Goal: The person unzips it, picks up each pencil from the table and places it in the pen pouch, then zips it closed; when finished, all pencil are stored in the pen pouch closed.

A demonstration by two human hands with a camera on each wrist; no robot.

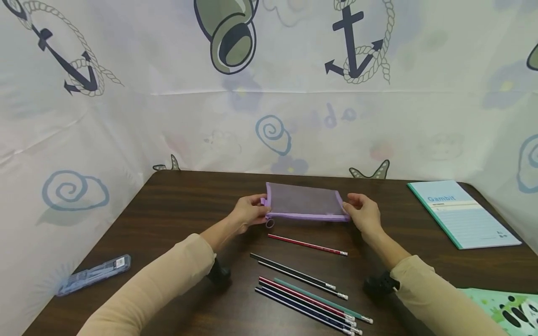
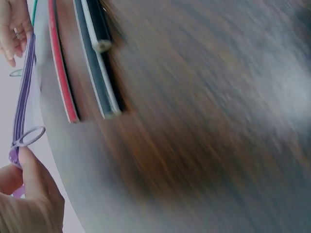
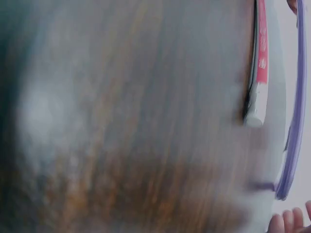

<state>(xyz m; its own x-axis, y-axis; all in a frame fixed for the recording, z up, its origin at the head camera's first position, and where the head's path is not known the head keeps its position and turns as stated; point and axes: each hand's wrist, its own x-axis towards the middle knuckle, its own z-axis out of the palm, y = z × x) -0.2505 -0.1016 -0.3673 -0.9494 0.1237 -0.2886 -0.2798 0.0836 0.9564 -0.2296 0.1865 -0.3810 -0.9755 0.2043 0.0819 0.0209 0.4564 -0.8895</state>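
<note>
A mesh zip pouch with purple edging [image 1: 307, 201] is held above the far part of the table, its zip edge toward me. My left hand [image 1: 248, 214] pinches its left end beside the zip's ring pull [image 2: 33, 136]. At the right end, my right hand [image 1: 364, 215] has its thumb by the corner; the right wrist view shows its fingers [image 3: 289, 221] loosely spread, just off the purple edge. Nearest to the pouch lies a red pencil [image 1: 307, 244]. Closer to me are two black pencils [image 1: 294, 273], then a group of dark, red and teal pencils [image 1: 311, 303].
On the right lies a Gambit notebook [image 1: 464, 214] with a teal spine. A green panda-print item [image 1: 504, 308] shows partly at the lower right, by my sleeve. The left table edge carries a translucent blue plastic case [image 1: 94, 275]. Printed cloth [image 1: 201, 126] hangs behind the table.
</note>
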